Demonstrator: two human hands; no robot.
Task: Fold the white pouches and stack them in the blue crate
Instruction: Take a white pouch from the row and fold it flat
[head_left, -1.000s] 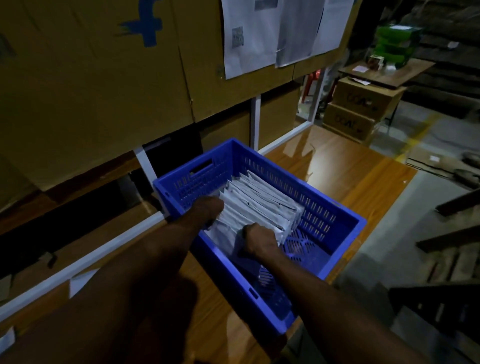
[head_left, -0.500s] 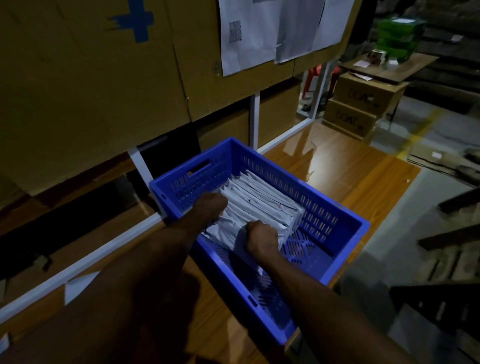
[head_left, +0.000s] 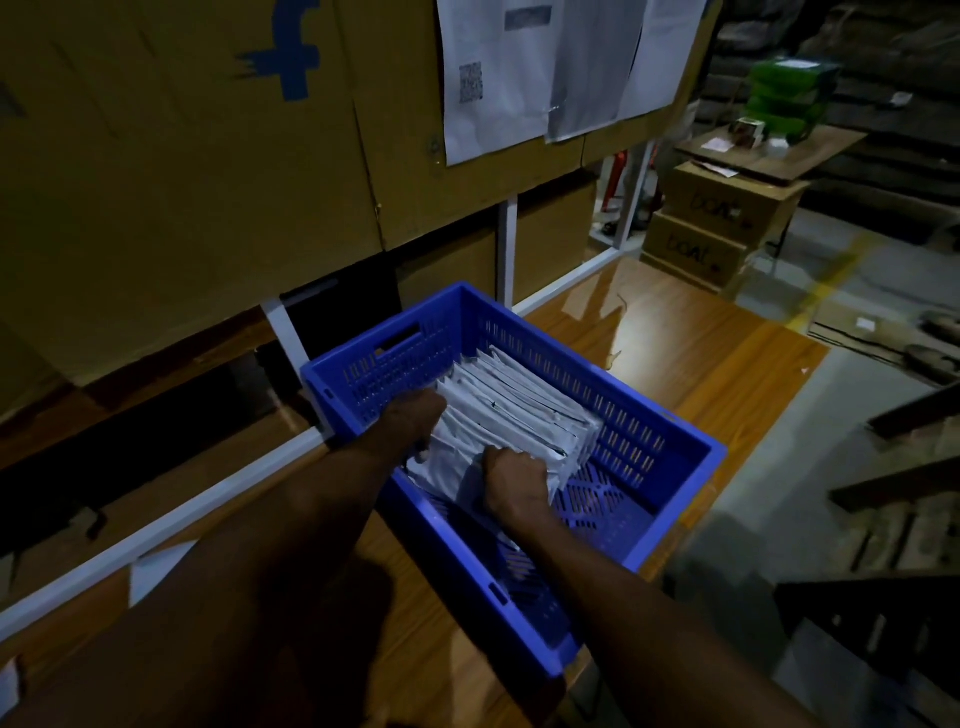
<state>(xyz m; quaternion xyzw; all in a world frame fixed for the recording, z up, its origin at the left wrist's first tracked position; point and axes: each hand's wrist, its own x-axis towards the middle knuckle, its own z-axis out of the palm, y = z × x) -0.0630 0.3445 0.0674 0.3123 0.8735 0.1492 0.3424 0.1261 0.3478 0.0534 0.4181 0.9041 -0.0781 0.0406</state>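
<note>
Plastic, bright blue and perforated with slotted walls and a lattice floor, the one crate (head_left: 649, 499) is sitting at centre frame on a glossy wood-grain surface (head_left: 727, 374). Inside it, a packed row of white pouches (head_left: 514, 410), flat, crinkled and standing on edge, is filling the crate's upper-left half; they are too tightly pressed to count. The left hand (head_left: 413, 418) is gripping the row's left end, fingers curled over the pouches. The right hand (head_left: 514, 480) is clamping the row's near edge, fingers curled round it. Two stacked brown cardboard boxes (head_left: 711, 228) are standing at upper right, and white printed sheets (head_left: 540, 67) are hanging along the top.
</note>
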